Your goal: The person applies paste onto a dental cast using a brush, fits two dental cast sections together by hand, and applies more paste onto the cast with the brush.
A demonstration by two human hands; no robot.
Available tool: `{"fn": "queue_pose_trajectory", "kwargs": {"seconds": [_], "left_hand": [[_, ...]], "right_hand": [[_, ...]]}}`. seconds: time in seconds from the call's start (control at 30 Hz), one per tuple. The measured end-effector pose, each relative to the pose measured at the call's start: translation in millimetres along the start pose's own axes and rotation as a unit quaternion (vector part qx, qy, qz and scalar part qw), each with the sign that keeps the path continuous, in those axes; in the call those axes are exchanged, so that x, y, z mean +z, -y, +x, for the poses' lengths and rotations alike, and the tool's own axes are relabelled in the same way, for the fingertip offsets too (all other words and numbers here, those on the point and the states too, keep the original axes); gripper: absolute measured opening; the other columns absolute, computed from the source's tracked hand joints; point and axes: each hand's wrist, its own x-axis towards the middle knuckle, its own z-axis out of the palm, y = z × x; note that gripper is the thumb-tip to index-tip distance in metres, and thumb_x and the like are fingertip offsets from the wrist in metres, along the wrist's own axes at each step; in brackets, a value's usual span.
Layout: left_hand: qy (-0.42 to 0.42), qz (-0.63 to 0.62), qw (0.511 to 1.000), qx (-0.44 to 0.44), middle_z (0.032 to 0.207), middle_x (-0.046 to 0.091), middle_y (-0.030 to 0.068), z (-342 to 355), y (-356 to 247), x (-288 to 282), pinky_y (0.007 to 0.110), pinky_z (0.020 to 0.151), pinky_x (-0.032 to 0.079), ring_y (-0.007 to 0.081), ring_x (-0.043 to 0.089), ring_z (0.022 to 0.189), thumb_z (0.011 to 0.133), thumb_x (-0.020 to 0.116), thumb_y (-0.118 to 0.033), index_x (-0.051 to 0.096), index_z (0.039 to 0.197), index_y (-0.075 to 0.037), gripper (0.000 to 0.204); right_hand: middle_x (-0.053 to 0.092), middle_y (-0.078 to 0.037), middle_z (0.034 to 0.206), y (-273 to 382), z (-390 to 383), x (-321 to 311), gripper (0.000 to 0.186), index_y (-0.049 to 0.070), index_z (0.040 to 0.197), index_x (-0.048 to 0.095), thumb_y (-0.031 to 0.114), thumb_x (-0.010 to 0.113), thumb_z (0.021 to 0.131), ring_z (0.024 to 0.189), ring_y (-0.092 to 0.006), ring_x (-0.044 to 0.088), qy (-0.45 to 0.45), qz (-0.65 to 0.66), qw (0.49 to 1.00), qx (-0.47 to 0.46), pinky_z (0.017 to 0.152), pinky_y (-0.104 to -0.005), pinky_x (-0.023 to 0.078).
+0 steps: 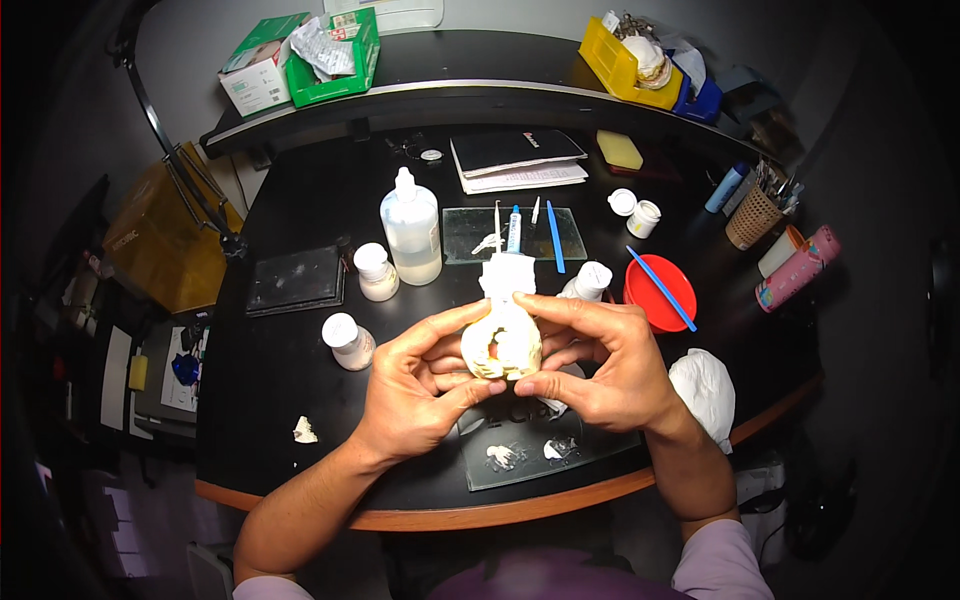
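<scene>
A cream-coloured dental cast is held up over the desk between both hands, with a reddish patch showing in its middle. My left hand is closed on its left side, fingers behind and thumb at the lower edge. On the opposite side my right hand grips it the same way, index fingertip at the top. Just beyond the cast is a white folded tissue. Under the hands lies a glass slab bearing smears of white paste.
Around the hands stand a large squeeze bottle, white-capped jars and a red bowl with a blue spatula across it. Farther back are a second glass slab, a notebook and a tool basket. A lamp arm rises at left.
</scene>
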Motion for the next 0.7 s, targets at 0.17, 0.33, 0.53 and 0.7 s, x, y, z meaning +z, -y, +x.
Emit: {"fn": "queue_pose_trajectory", "kwargs": {"seconds": [0.17, 0.33, 0.53, 0.7], "left_hand": [[0.004, -0.058, 0.998, -0.016, 0.123, 0.069, 0.0174, 5.2, 1.8, -6.4, 0.037, 0.104, 0.06, 0.0238, 0.069, 0.119, 0.088, 0.076, 0.014, 0.045, 0.151, 0.002, 0.071], [0.05, -0.135, 0.99, -0.013, 0.12, 0.07, 0.0174, 5.8, 8.7, -19.4, 0.043, 0.104, 0.06, 0.0288, 0.071, 0.117, 0.086, 0.078, 0.012, 0.041, 0.155, -0.004, 0.08], [0.141, -0.26, 0.955, -0.02, 0.122, 0.068, 0.0198, 4.8, 2.0, -26.7, 0.046, 0.108, 0.057, 0.0371, 0.069, 0.122, 0.089, 0.072, 0.013, 0.038, 0.158, -0.007, 0.08], [0.155, -0.266, 0.951, -0.019, 0.121, 0.067, 0.021, 3.7, -0.3, -28.2, 0.045, 0.108, 0.056, 0.036, 0.07, 0.122, 0.089, 0.071, 0.013, 0.037, 0.158, -0.005, 0.079]], "right_hand": [[0.072, -0.014, 0.118, 6.8, -0.3, -14.3, 0.08, -0.004, 0.156, 0.043, -0.009, 0.081, 0.085, 0.105, -0.0175, 0.074, -0.049, 0.117, 0.992, 0.022, 0.089, -0.0286, 0.063], [0.067, -0.015, 0.112, 7.7, -1.1, -12.7, 0.064, -0.004, 0.138, 0.048, -0.007, 0.079, 0.083, 0.102, -0.0191, 0.074, -0.11, 0.146, 0.981, 0.062, 0.088, -0.0312, 0.064], [0.069, -0.012, 0.098, -3.0, -0.1, 1.3, 0.047, -0.002, 0.116, 0.052, -0.004, 0.082, 0.08, 0.1, -0.0204, 0.076, -0.067, 0.02, 0.995, 0.076, 0.086, -0.0326, 0.065], [0.066, -0.013, 0.087, -15.8, -0.6, 15.5, 0.05, 0.001, 0.106, 0.057, 0.007, 0.09, 0.069, 0.069, -0.0233, 0.067, -0.045, -0.185, 0.981, -0.03, 0.061, -0.0337, 0.054]]}}
